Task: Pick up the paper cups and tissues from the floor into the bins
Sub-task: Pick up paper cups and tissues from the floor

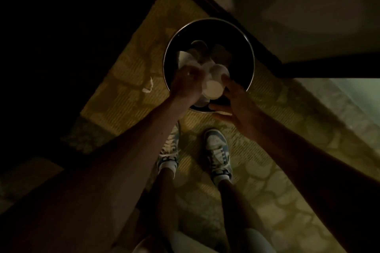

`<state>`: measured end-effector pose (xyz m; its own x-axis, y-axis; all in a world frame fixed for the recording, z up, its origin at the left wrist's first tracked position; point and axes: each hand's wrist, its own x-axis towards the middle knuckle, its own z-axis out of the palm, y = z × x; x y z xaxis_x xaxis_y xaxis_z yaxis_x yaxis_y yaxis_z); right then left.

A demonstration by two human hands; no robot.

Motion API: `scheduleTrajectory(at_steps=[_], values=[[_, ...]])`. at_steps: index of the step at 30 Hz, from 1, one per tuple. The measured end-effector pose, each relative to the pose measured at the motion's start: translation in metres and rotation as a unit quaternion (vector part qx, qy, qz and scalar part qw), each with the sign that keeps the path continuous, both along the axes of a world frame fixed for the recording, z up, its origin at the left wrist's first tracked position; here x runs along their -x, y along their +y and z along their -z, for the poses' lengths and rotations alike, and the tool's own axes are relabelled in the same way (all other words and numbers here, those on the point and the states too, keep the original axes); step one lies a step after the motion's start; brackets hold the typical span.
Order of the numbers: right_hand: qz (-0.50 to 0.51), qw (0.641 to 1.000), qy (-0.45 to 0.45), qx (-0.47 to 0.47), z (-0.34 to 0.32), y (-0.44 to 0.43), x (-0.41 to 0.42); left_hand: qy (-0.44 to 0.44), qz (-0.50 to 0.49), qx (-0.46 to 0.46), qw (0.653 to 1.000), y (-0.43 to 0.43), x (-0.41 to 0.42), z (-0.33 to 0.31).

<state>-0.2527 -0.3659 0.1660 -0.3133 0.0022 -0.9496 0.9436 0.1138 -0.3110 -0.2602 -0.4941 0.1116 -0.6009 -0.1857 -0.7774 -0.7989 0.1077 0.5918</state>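
White paper cup between left hand, right hand, above bin.

one round bin, two hands, two shoes and one paper scrap on the floor are counted; cups in the bin cannot be counted.

The left hand covers part of the paper cups, so its grip on them cannot be judged. Darkness swallows the bin interior and the upper-left corner.
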Motion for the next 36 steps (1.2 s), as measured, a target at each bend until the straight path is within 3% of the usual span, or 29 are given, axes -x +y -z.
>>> scheduleTrajectory(at_steps=[4, 9, 18, 22, 28, 31, 36], values=[[0.011, 1.000, 0.016, -0.021, 0.021, -0.009, 0.004, -0.034, 0.133, -0.013, 0.990, -0.010, 0.011, 0.027], [0.035, 0.997, 0.060, -0.033, 0.013, -0.006, -0.005, 0.027, 0.271, -0.022, 0.962, -0.019, 0.009, 0.008], [-0.109, 0.962, 0.206, -0.141, -0.081, -0.009, -0.069, 0.079, 0.332, 0.001, 0.940, -0.038, 0.013, -0.083], [-0.163, 0.933, 0.258, -0.190, -0.168, -0.002, -0.086, 0.091, 0.370, 0.079, 0.921, -0.050, 0.007, -0.172], [-0.205, 0.883, 0.360, -0.220, -0.338, 0.024, -0.118, 0.168, 0.555, 0.111, 0.807, -0.028, -0.021, -0.369], [-0.189, 0.863, 0.408, -0.231, -0.416, 0.045, -0.146, 0.225, 0.604, 0.141, 0.751, -0.004, -0.034, -0.466], [-0.091, 0.833, 0.487, -0.245, -0.533, 0.100, -0.222, 0.286, 0.638, 0.146, 0.699, 0.050, -0.073, -0.618]])
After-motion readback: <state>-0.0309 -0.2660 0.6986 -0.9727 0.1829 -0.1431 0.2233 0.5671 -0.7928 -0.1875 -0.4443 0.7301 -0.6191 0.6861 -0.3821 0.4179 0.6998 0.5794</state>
